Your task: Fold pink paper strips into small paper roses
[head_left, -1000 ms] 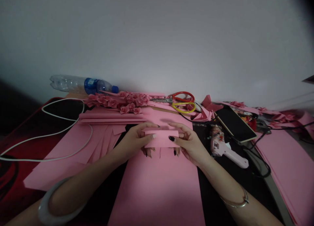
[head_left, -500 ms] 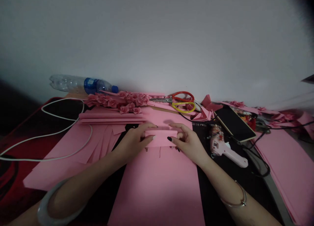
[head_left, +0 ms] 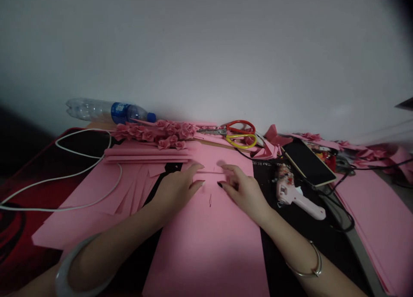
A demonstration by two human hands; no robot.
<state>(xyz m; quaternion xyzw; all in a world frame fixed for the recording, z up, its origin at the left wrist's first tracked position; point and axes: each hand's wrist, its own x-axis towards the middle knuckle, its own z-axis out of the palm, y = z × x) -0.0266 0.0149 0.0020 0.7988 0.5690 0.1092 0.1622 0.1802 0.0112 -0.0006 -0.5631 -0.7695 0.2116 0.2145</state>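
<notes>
- Bottle (head_left: pixel 111 112), clear plastic, blue-labelled, crushed, on its side against the wall (head_left: pixel 206 51), contents unclear
- Left hand (head_left: pixel 176 191), open and flat, fingertips resting on the paper
- Folded pink paper (head_left: pixel 209 173), lying flat on a pink sheet (head_left: pixel 206 254), between both hands
- Right hand (head_left: pixel 243 193), open, resting on that paper, nothing gripped
- Glue gun (head_left: pixel 298 202), pale pink, just right of the sheet

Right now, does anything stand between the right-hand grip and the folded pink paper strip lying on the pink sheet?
Nothing visible does. The right-hand grip sits directly beside the folded pink paper strip, its fingertips at the strip's right end, on the same flat pink paper sheet.
</notes>
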